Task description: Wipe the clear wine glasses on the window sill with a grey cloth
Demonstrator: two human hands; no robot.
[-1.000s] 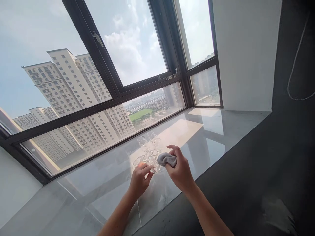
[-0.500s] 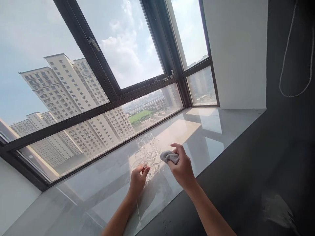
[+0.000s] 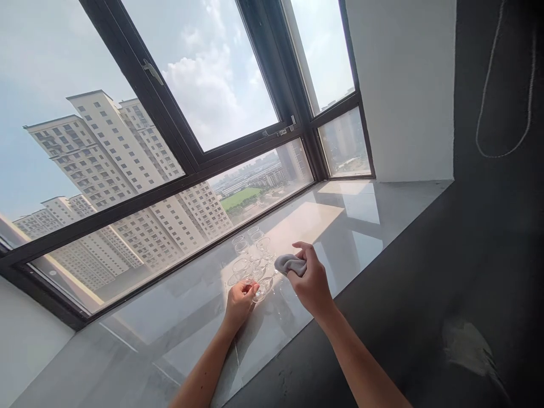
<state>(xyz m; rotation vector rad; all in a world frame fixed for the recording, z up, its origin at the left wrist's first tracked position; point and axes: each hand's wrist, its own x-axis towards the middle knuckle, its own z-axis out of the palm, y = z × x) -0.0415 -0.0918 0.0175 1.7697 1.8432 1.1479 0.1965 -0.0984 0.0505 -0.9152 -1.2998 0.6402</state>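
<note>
Several clear drinking glasses are grouped on the pale, glossy window sill. At the near side of the group, my left hand is closed, with thumb and fingertips pinched on a clear glass. Its see-through outline blends with the others, so its exact shape is hard to make out. My right hand grips a bunched grey cloth just right of the glasses, index finger raised above it. A small gap parts the cloth from my left hand.
Dark-framed windows run along the back of the sill, with a handle on one frame. A white wall rises at the right. Past the sill's front edge lies a dark area, and a looped cord hangs at far right.
The view has shifted slightly. My left hand keeps its pinch, and the glass by its fingertips now sits tilted differently. The right hand still holds the cloth in about the same spot.
</note>
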